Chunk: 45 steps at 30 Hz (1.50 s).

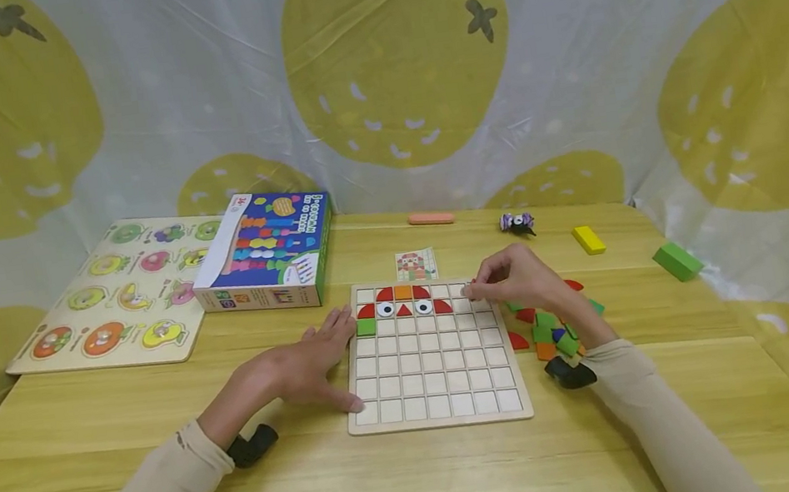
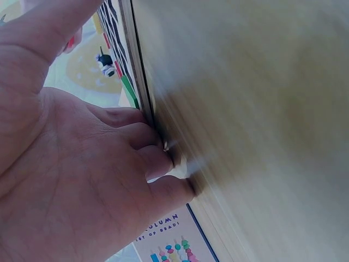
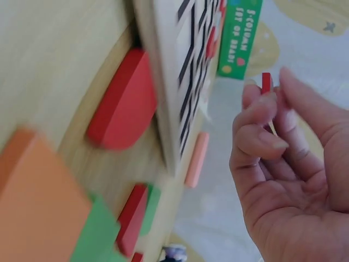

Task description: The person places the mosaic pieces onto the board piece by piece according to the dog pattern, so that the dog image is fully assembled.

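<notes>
A wooden grid board [image 1: 432, 360] lies on the table. Across its upper rows sit red curved pieces [image 1: 443, 306], an orange square [image 1: 403, 293], two eye pieces [image 1: 386, 309], a red triangle [image 1: 404, 310] and a green square [image 1: 366, 327]. My left hand [image 1: 309, 367] rests along the board's left edge, thumb near the lower corner, fingers near the upper one. Above the board's upper right cells, my right hand [image 1: 520, 279] pinches a small red piece [image 3: 266, 83] between thumb and fingertips; its full shape is hidden.
Right of the board lies a pile of coloured pieces [image 1: 546, 330], partly behind the right forearm. A patterned card [image 1: 416, 265] lies beyond the board. A bead-set box [image 1: 266, 251] and fruit puzzle [image 1: 121, 293] stand left; yellow [image 1: 588, 240] and green blocks [image 1: 678, 262] lie right.
</notes>
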Each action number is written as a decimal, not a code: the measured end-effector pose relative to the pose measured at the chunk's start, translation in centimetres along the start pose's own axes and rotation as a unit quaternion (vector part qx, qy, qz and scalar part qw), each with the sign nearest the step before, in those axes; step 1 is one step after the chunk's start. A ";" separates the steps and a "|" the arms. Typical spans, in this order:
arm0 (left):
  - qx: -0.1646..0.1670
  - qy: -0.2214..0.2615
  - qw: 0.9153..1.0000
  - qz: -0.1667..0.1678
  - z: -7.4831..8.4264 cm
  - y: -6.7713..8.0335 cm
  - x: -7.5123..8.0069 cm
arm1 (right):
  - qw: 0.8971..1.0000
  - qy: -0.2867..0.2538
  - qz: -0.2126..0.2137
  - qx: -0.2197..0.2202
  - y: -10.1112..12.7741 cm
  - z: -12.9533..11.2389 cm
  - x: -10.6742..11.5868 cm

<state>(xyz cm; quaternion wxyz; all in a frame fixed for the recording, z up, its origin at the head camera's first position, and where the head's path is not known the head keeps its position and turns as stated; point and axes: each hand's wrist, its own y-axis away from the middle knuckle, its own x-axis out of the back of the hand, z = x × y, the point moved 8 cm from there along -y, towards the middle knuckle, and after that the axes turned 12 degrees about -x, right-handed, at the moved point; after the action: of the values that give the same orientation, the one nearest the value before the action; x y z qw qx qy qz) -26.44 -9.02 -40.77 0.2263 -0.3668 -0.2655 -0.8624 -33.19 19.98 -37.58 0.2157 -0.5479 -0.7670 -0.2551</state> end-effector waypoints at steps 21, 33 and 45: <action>-0.026 -0.004 1.000 0.001 -2.9 -1.1 -0.9 | 0.992 -0.095 -0.074 -0.020 -2.3 -6.2 -8.6; -0.019 -0.003 1.000 -0.005 -0.5 -0.2 -0.3 | 0.999 -0.023 -0.046 -0.018 -3.1 -7.2 -10.1; 0.008 -0.013 1.000 -0.010 0.7 0.3 0.2 | 0.999 0.014 -0.047 0.002 -2.9 -7.8 -10.2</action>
<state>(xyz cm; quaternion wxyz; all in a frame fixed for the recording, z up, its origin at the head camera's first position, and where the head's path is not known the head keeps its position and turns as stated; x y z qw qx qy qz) -26.08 -8.85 -40.12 0.2166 -0.3738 -0.2791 -0.8576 -32.39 6.88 -38.14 0.2151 -0.5071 -0.7893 -0.2712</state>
